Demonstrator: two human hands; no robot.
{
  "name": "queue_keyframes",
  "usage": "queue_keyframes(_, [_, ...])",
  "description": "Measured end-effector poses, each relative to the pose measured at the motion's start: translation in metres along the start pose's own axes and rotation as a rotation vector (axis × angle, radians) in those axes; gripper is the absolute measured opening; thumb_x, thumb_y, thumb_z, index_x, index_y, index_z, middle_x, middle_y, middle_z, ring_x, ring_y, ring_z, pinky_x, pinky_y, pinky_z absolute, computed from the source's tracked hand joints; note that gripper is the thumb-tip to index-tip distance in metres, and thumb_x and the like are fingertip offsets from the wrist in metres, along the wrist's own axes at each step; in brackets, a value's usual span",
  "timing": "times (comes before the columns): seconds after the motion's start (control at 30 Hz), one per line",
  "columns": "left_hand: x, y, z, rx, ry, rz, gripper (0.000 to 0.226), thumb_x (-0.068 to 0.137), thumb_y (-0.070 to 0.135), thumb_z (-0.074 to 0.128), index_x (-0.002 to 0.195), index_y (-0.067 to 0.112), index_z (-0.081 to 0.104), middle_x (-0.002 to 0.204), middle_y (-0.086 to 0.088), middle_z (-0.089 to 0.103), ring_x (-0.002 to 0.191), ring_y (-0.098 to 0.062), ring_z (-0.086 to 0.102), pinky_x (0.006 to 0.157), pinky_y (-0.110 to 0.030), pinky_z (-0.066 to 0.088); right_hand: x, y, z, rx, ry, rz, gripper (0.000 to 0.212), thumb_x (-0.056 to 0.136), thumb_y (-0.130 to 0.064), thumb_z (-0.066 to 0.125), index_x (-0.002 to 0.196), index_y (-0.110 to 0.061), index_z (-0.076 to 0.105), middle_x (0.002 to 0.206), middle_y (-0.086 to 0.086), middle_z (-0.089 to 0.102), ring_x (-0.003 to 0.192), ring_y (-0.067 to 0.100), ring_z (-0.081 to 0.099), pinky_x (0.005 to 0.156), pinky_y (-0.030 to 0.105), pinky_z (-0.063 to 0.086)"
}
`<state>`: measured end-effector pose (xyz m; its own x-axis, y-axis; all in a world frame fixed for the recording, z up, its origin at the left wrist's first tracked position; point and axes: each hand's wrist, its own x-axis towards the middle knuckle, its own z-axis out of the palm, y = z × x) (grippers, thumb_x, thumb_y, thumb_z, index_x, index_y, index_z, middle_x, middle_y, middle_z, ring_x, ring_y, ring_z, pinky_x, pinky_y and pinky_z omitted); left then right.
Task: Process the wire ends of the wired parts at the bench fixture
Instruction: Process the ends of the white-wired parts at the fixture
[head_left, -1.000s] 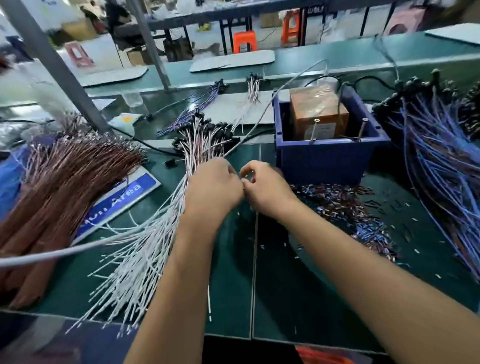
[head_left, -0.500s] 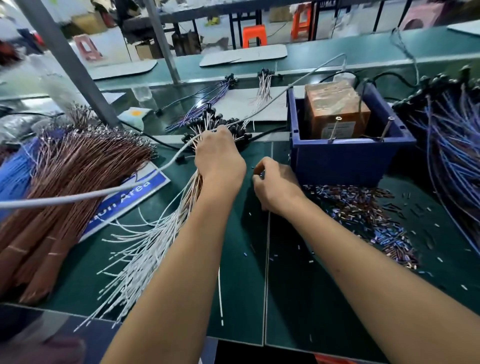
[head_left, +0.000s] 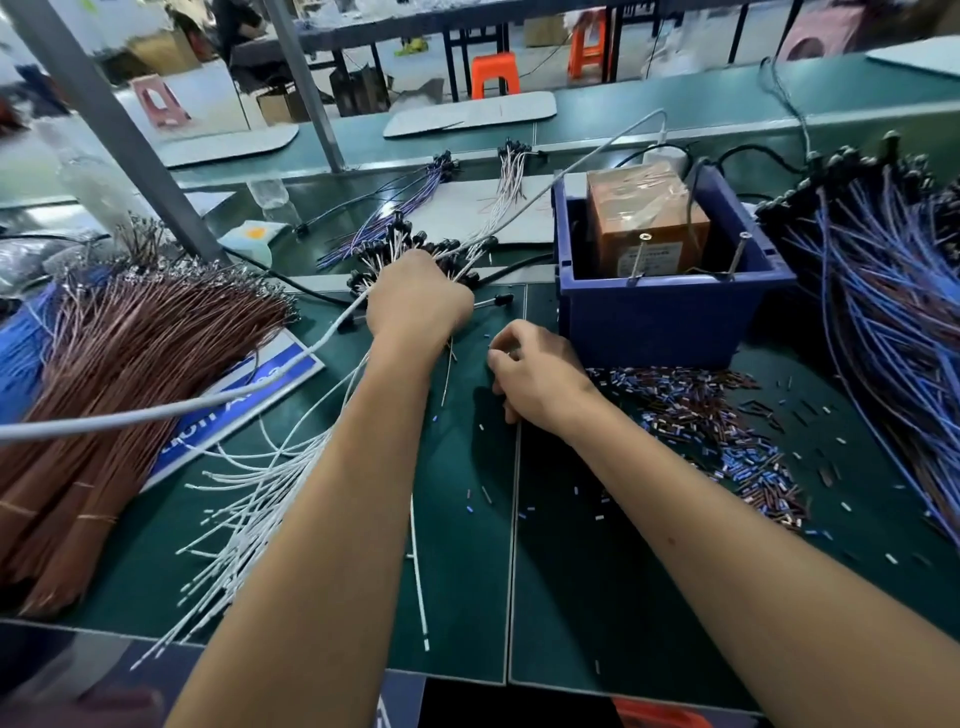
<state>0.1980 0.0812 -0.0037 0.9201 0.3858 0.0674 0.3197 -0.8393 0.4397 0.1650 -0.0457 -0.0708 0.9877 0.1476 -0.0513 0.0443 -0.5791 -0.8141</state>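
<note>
From the head view, the left hand (head_left: 418, 296) is seen at about 11 o'clock of centre, its fingers closed round the black-capped end of the white wire bundle (head_left: 244, 512), whose loose ends fan out toward 7 o'clock across the green mat (head_left: 597, 597). The right hand (head_left: 540, 382) rests just beside it at centre, fingers curled — whether anything is pinched cannot be told. The blue bin (head_left: 670, 317) holding the brown fixture box (head_left: 647, 223) stands at 1 o'clock, with cut insulation scraps (head_left: 717, 431) scattered at 3 o'clock, blue wires (head_left: 898, 332) at far right — brown wires (head_left: 119, 364) at 9 o'clock.

Factory workshop, green workbench (head_left: 623, 597), wire bundles (head_left: 130, 353)
</note>
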Motion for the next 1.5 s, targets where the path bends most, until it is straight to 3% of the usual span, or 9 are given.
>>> queue_keyframes(0.17, [-0.009, 0.018, 0.002, -0.721, -0.529, -0.209, 0.023, 0.097, 0.008, 0.037, 0.077, 0.010, 0.048, 0.061, -0.003, 0.053, 0.044, -0.013, 0.041, 0.042, -0.017, 0.035, -0.008, 0.000, -0.009, 0.143, -0.088, -0.052, 0.026, 0.110, -0.033, 0.043, 0.099, -0.019, 0.062, 0.083, 0.009, 0.074, 0.049, 0.019, 0.061, 0.058, 0.031, 0.052])
queue_keyframes(0.27, [-0.016, 0.023, -0.001, -0.948, -0.693, -0.243, 0.033, 0.100, 0.009, 0.029, 0.068, 0.018, 0.035, 0.052, 0.005, 0.036, 0.039, -0.007, 0.021, 0.034, -0.017, 0.016, -0.020, -0.002, -0.018, 0.461, -0.192, 0.000, 0.034, 0.114, -0.032, 0.036, 0.103, -0.015, 0.064, 0.091, 0.013, 0.070, 0.054, 0.022, 0.056, 0.044, 0.026, 0.038])
queue_keyframes(0.5, [-0.038, 0.046, -0.021, -1.952, -0.501, -0.205, 0.042, 0.108, 0.031, 0.036, 0.067, 0.022, 0.040, 0.053, 0.009, 0.024, 0.045, -0.007, 0.015, 0.041, -0.021, 0.010, -0.044, -0.005, -0.056, 0.879, -0.321, -0.054, 0.039, 0.112, -0.038, 0.040, 0.122, -0.008, 0.062, 0.093, 0.011, 0.078, 0.070, 0.024, 0.069, 0.055, 0.028, 0.044])
queue_keyframes(0.63, [-0.048, 0.059, -0.022, -2.103, -0.451, -0.157, 0.044, 0.111, 0.033, 0.032, 0.071, 0.020, 0.043, 0.056, 0.007, 0.031, 0.046, -0.008, 0.022, 0.042, -0.019, 0.018, -0.056, 0.003, -0.086, 0.892, -0.143, -0.179, 0.018, 0.104, -0.008, 0.058, 0.122, -0.005, 0.061, 0.081, 0.011, 0.075, 0.050, 0.015, 0.058, 0.041, 0.020, 0.038])
queue_keyframes(0.73, [-0.046, 0.050, -0.019, -2.220, -0.559, -0.136, 0.048, 0.113, 0.040, 0.024, 0.074, 0.019, 0.043, 0.057, 0.007, 0.032, 0.046, -0.008, 0.022, 0.040, -0.019, 0.019, -0.069, 0.022, -0.113, 0.849, -0.135, -0.235, 0.020, 0.102, -0.007, 0.059, 0.121, -0.006, 0.055, 0.083, 0.015, 0.075, 0.043, 0.015, 0.054, 0.036, 0.020, 0.032])
queue_keyframes(0.97, [-0.082, 0.053, 0.018, -1.753, -0.369, 0.219, 0.043, 0.112, 0.039, 0.031, 0.076, 0.021, 0.045, 0.055, 0.008, 0.027, 0.045, -0.008, 0.016, 0.039, -0.022, 0.014, -0.080, 0.061, -0.149, 0.896, -0.366, -0.301, 0.020, 0.095, -0.021, 0.061, 0.105, -0.013, 0.076, 0.096, 0.014, 0.078, 0.048, 0.013, 0.060, 0.038, 0.015, 0.039])
queue_keyframes(1.2, [-0.123, 0.064, 0.070, -0.743, 0.204, 0.909, 0.020, 0.104, 0.017, 0.052, 0.085, 0.020, 0.047, 0.070, 0.013, 0.044, 0.059, -0.006, 0.041, 0.054, -0.029, 0.029, -0.066, 0.098, -0.155, 0.778, -0.127, -0.276, 0.022, 0.097, -0.023, 0.062, 0.107, -0.016, 0.080, 0.092, 0.013, 0.077, 0.040, 0.009, 0.049, 0.034, 0.015, 0.031])
queue_keyframes(1.33, [-0.127, 0.062, 0.091, -0.549, 0.185, 0.933, 0.005, 0.101, 0.012, 0.057, 0.097, 0.010, 0.055, 0.094, 0.001, 0.052, 0.076, -0.022, 0.050, 0.060, -0.041, 0.043, -0.063, 0.105, -0.145, 0.691, 0.039, -0.271, 0.015, 0.097, -0.016, 0.067, 0.100, -0.018, 0.082, 0.081, 0.009, 0.073, 0.040, 0.010, 0.044, 0.036, 0.018, 0.029])
queue_keyframes(1.5, [-0.116, 0.050, 0.103, -0.488, 0.096, 0.887, 0.007, 0.093, 0.009, 0.065, 0.098, 0.005, 0.062, 0.089, -0.006, 0.069, 0.080, -0.027, 0.063, 0.071, -0.045, 0.050, -0.062, 0.104, -0.140, 0.610, 0.168, -0.176, 0.011, 0.095, -0.005, 0.071, 0.101, -0.009, 0.080, 0.078, 0.013, 0.076, 0.039, 0.009, 0.047, 0.039, 0.016, 0.036])
